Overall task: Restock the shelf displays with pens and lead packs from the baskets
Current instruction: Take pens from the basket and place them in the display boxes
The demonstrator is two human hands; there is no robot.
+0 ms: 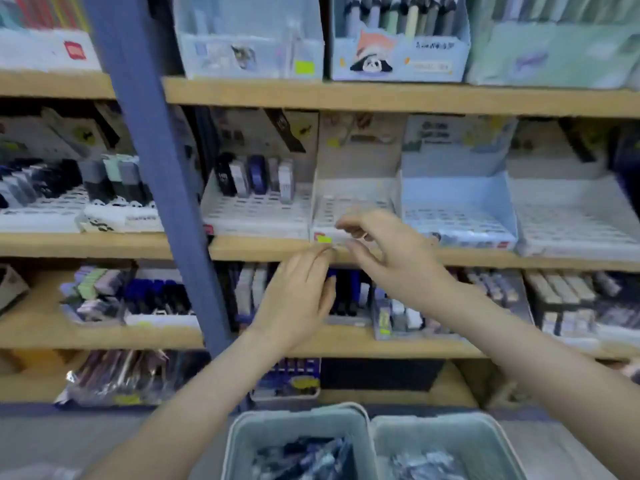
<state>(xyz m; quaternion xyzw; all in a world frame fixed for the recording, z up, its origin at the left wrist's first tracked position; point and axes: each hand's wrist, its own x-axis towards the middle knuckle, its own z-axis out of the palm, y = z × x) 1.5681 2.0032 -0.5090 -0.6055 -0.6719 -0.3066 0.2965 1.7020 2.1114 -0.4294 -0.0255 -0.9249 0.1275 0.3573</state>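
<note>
My left hand reaches up to the front edge of the middle shelf, its fingers fairly straight and their tips at the wood. Just right of it, my right hand hovers with curled fingers at the front lip of a white display tray with no stock in its slots. Blur hides whether the right fingers pinch anything. Two grey baskets stand below: the left basket holds dark blue packs, the right basket holds pale wrapped packs.
A blue upright post crosses the shelving left of my hands. A white tray with a few correction tapes sits left of the white display tray, and a light blue tray sits right of it. Pens and boxes fill the shelves above and below.
</note>
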